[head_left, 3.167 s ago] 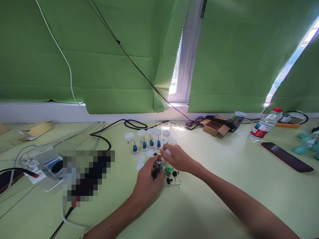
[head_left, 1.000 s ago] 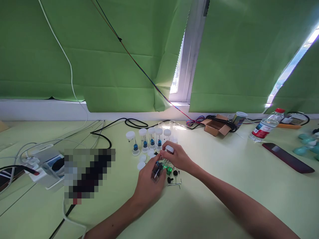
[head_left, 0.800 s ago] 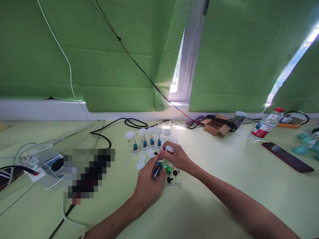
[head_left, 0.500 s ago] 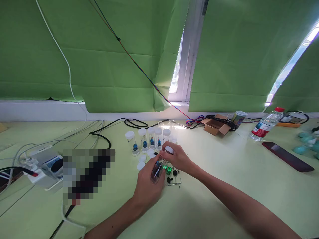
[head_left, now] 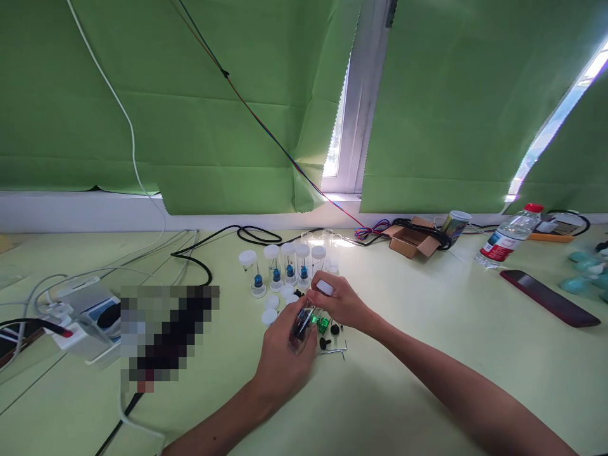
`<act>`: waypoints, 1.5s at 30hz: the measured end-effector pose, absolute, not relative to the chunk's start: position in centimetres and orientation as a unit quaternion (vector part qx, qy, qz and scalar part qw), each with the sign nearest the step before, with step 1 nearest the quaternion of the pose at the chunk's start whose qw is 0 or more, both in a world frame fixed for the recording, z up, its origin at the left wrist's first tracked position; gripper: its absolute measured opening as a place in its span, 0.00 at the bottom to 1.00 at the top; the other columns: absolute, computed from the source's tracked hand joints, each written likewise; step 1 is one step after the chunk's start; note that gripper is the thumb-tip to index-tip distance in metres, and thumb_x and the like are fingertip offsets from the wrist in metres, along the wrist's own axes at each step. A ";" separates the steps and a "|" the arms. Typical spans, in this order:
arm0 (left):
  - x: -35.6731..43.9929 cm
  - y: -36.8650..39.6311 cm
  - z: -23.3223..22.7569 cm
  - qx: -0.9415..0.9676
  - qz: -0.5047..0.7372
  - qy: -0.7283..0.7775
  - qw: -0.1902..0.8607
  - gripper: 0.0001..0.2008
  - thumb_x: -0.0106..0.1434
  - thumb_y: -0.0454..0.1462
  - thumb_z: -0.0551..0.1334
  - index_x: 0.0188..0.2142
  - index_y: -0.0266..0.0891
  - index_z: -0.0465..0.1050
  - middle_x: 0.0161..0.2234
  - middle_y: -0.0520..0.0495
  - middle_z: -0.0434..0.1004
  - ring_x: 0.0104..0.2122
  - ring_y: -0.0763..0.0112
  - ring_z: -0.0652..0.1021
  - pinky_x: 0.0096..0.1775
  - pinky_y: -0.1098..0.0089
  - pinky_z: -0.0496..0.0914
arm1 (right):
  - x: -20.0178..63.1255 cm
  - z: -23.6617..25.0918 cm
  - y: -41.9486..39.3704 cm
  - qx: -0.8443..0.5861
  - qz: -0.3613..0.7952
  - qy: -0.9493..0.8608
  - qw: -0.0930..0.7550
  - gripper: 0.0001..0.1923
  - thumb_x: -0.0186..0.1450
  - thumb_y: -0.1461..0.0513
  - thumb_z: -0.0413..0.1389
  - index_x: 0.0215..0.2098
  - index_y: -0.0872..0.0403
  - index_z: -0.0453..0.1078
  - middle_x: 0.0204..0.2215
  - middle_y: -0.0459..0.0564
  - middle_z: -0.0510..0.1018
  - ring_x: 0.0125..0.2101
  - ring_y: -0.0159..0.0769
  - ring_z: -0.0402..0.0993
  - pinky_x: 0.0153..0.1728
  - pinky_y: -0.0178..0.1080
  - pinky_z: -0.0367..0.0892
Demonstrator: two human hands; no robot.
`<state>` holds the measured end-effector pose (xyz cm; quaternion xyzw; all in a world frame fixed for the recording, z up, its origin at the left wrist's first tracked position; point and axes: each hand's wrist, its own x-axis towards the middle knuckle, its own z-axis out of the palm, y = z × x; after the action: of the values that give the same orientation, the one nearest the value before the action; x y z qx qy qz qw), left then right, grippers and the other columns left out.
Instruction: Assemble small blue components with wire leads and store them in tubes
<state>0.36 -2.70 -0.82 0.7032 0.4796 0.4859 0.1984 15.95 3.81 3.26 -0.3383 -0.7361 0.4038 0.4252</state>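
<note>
Your L hand (head_left: 285, 353) grips a tilted clear tube (head_left: 300, 330); bent metal rods (head_left: 334, 351) lie just right. Farther, your R hand (head_left: 341, 299) grips a white-topped pc (head_left: 325, 287), mostly hidden, prob. at tube's far end. Capped tubes (head_left: 257, 282) stand beyond.

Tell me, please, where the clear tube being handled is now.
In the head view, the clear tube is below the centre, tilted in the left hand, just left of the green pieces and nearer than the standing white-capped tubes.
</note>
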 end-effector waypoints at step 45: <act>1.2 -3.1 0.7 0.598 0.546 0.474 0.346 0.22 0.61 0.41 0.62 0.54 0.42 0.67 0.47 0.43 0.77 0.41 0.65 0.79 0.39 0.68 0.76 | 15.9 4.1 3.4 -0.313 0.472 -0.700 0.435 0.23 0.57 0.51 0.63 0.45 0.52 0.65 0.24 0.40 0.63 0.21 0.26 0.54 0.21 0.31 0.53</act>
<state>1.16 -3.15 0.66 0.5978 0.4738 0.5463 0.3458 15.87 3.44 4.11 -0.3133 -0.7001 0.4721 0.4346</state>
